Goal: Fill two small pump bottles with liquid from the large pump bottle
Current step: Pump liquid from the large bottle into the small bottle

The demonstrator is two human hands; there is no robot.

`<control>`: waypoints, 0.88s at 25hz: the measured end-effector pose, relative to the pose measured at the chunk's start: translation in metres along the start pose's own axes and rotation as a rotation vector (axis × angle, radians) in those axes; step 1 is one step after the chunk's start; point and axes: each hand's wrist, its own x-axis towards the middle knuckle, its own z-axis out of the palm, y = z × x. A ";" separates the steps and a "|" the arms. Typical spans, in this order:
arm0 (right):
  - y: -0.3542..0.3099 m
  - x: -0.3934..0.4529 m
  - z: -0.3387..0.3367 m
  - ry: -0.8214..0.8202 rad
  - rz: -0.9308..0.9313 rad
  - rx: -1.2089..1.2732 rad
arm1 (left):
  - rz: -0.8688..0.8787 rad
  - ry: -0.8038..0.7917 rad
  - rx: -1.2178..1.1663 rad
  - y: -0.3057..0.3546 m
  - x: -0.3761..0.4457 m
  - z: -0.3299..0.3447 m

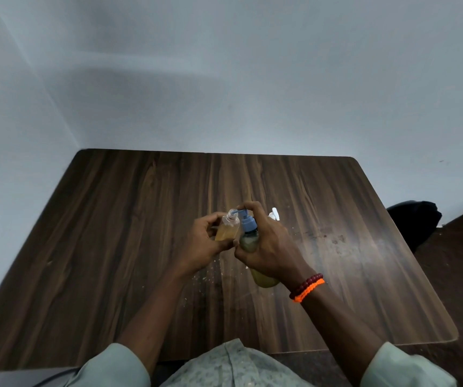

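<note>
My left hand (205, 241) grips a small clear bottle (228, 229) with no cap on, partly filled with amber liquid, and holds it above the table. My right hand (266, 247) is wrapped round the large bottle (263, 277) of yellow-green liquid, with a finger on top of its blue pump head (248, 222). The blue spout points into the small bottle's open neck. A white pump top (274, 213) shows just behind my right hand; what it belongs to is hidden.
The dark wooden table (112, 233) stands against a pale wall corner. Small crumbs or drips lie on the tabletop near my wrists. A dark bag (417, 219) sits on the floor past the table's right edge.
</note>
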 end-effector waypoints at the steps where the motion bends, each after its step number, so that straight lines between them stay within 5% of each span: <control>1: 0.001 0.000 0.000 -0.007 0.001 -0.005 | 0.004 0.000 -0.020 0.001 0.000 0.000; 22: 0.000 0.000 0.000 -0.020 -0.011 -0.001 | 0.020 0.005 0.035 -0.002 0.002 -0.004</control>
